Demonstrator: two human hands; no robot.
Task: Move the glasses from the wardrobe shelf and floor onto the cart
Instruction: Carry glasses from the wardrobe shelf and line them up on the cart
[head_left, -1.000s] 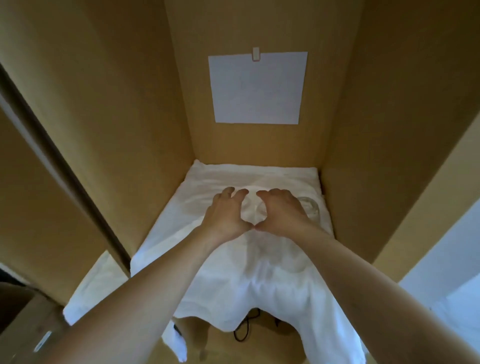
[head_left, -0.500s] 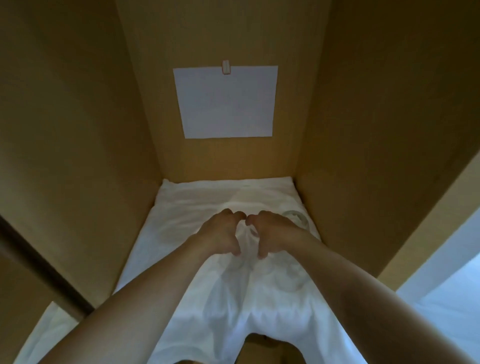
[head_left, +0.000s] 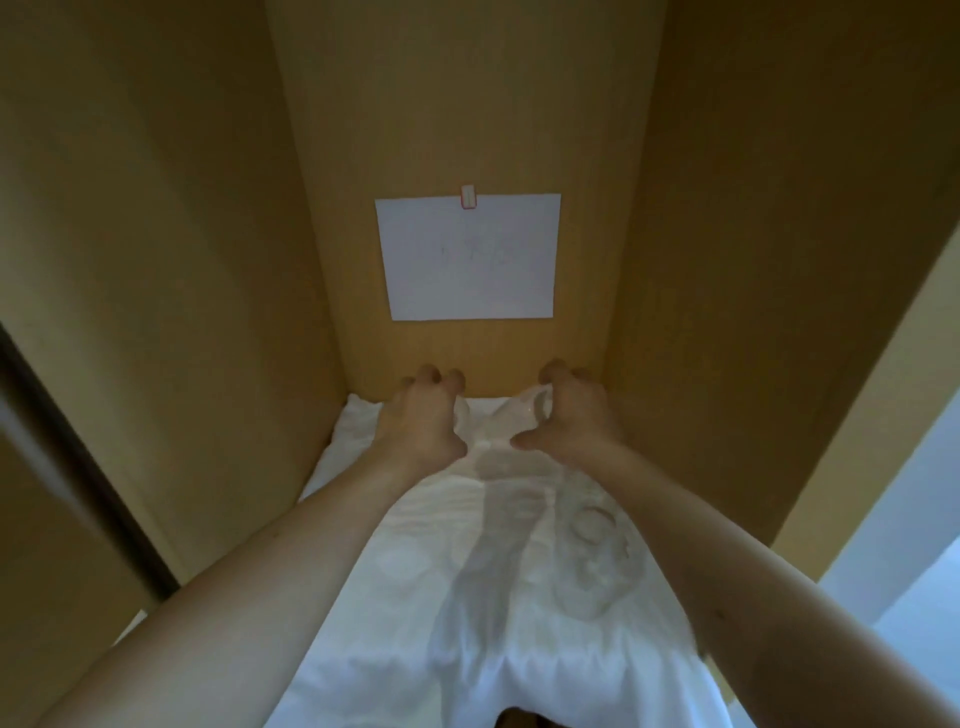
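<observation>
Reaching deeper than a second ago, both hands have split apart: they were pressed together mid-shelf around one spot on the white cloth (head_left: 519, 597), and now sit side by side at the back of the wardrobe shelf (head_left: 332, 467), in the middle of the frame just under the sheet of paper (head_left: 470, 257) clipped to the back panel. Left hand (head_left: 423, 415) is curled, fingertips hooked over something clear at its right edge, likely a glass (head_left: 461, 420), but blur makes it hard to confirm, so its grip can't be told for sure. Right hand (head_left: 571, 415) has fingers curled round the top of a second glass (head_left: 537, 410), thumb spread toward the middle; grip looks closed on it. Judgement: the pickup step has gone from gathering to one glass per hand, with the lift off the shelf next. Two more clear glasses (head_left: 595, 566) sit on the cloth lower right of centre, one close behind the other, just beside the right forearm and untouched, so the shelf isn't cleared. Whether anything is inside any glass is unclear; they look see-through. The wardrobe compartment holds only the cloth, glasses and paper as far as visible. Cart and floor glasses are out of view.
</observation>
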